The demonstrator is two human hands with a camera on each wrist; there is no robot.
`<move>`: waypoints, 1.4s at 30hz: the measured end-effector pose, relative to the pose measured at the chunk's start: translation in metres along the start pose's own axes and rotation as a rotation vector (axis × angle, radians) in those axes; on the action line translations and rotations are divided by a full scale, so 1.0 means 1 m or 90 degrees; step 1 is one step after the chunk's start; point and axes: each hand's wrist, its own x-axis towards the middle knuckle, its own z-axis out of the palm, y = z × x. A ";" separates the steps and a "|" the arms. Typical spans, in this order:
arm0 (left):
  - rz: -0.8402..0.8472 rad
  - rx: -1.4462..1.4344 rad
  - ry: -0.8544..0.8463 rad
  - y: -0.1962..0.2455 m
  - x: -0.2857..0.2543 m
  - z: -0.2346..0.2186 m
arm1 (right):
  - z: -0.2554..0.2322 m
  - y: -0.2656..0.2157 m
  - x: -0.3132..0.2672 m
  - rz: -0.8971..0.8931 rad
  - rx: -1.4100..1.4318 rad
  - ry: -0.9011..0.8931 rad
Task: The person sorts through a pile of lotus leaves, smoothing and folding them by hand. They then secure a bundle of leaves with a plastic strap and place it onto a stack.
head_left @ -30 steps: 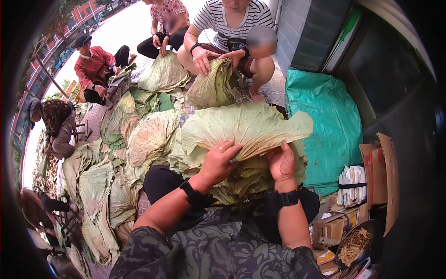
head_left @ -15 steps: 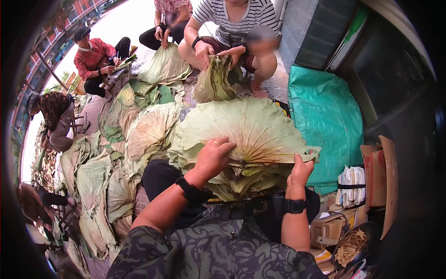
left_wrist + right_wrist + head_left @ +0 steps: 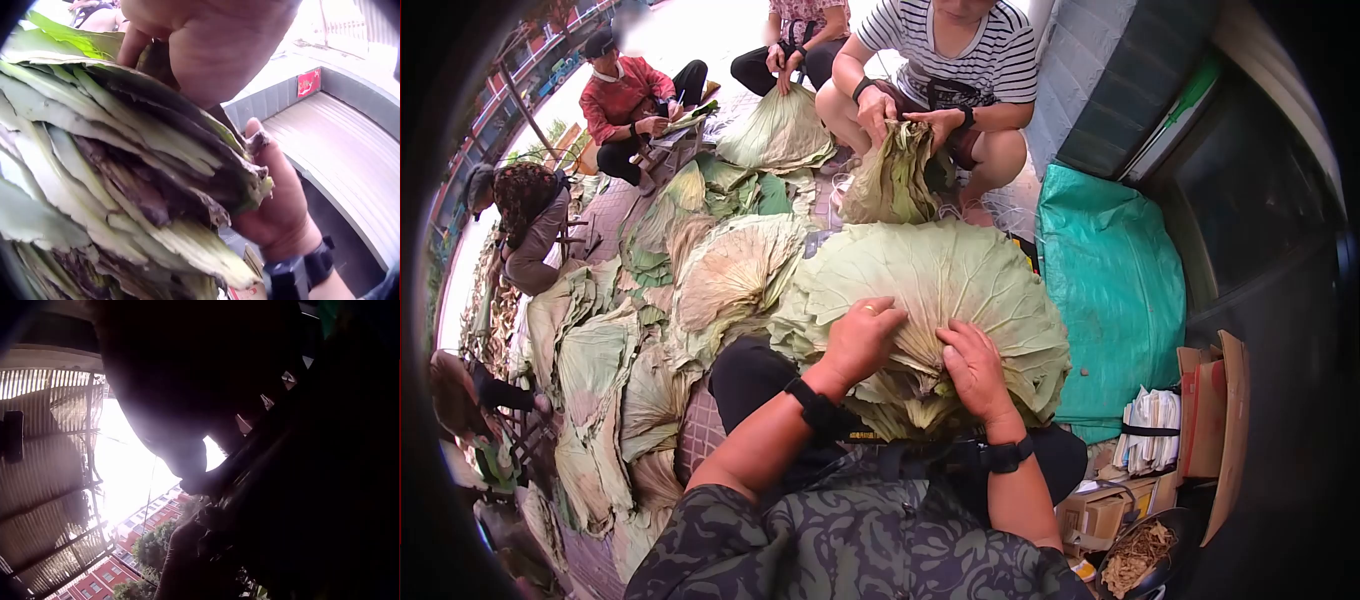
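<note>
A large pale-green lotus leaf point(image 3: 930, 265) lies spread like a fan on a stack of folded leaves over the wearer's lap, its veins meeting at the near edge. My left hand point(image 3: 860, 345) grips that edge left of the brownish centre, fingers curled on the leaf. On the other side of the centre, my right hand point(image 3: 978, 372) rests on the leaf with its fingers fairly straight. From the side, the left wrist view gives the layered stack point(image 3: 119, 144), dry and curled at the edges. The right wrist view is mostly dark.
Across from me a person in a striped shirt point(image 3: 960, 60) holds a bundle of leaves point(image 3: 890, 180). More leaves point(image 3: 730, 270) cover the paving at left, where other people sit. A green tarp point(image 3: 1110, 290), cardboard box point(image 3: 1205, 400) and pan of dry scraps point(image 3: 1138, 560) stand at right.
The right hand pulled the leaf's right end outward, then let go and came back to the middle. The leaf now lies spread over the stack; the left hand has stayed near its centre.
</note>
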 end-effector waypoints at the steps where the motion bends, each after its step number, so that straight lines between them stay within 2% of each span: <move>1: -0.004 -0.001 0.002 -0.010 -0.002 -0.002 | 0.001 0.001 -0.002 -0.002 -0.002 -0.004; 3: -0.126 0.027 -0.042 -0.035 -0.004 -0.006 | -0.001 0.002 -0.003 0.003 0.004 0.005; 10: -0.187 0.052 -0.006 -0.091 -0.039 -0.002 | 0.000 0.004 -0.004 -0.003 0.012 -0.006; 16: -0.220 -0.038 0.096 -0.096 -0.053 -0.005 | 0.000 0.005 -0.004 -0.006 0.009 0.001; 18: -0.300 -0.150 0.162 -0.093 -0.046 -0.009 | 0.001 0.006 -0.004 -0.009 0.003 -0.001; 19: -0.302 -0.151 0.166 -0.096 -0.040 -0.006 | 0.001 0.006 -0.005 -0.012 0.001 -0.003; 21: -0.326 -0.230 0.250 -0.104 -0.017 -0.003 | 0.001 0.006 -0.004 -0.020 0.007 0.005; 22: -0.327 -0.230 0.254 -0.105 -0.005 -0.003 | 0.001 0.006 -0.004 -0.023 0.006 0.003; 24: -0.415 -0.342 0.244 -0.097 0.024 -0.011 | 0.001 0.006 -0.005 -0.024 -0.002 0.009; 25: -0.416 -0.343 0.246 -0.088 0.038 -0.015 | 0.001 0.006 -0.005 -0.026 -0.003 0.007; 27: -0.583 -0.618 0.206 -0.064 0.066 -0.030 | 0.002 0.006 -0.005 -0.027 -0.005 0.012; 33: -0.612 -0.797 0.179 -0.094 0.124 -0.005 | 0.001 0.004 -0.006 -0.018 -0.009 0.004; 35: -0.599 -0.797 0.199 -0.101 0.136 0.005 | 0.001 0.004 -0.005 -0.015 -0.007 0.014; 38: -0.586 -0.860 0.331 -0.098 0.141 0.006 | 0.002 0.004 -0.008 -0.003 -0.011 0.013; 39: -0.587 -0.855 0.323 -0.097 0.139 0.006 | 0.002 0.003 -0.008 0.003 -0.007 0.017; 42: -0.469 -0.820 0.379 -0.088 0.130 -0.001 | 0.003 0.002 -0.007 -0.001 -0.014 0.022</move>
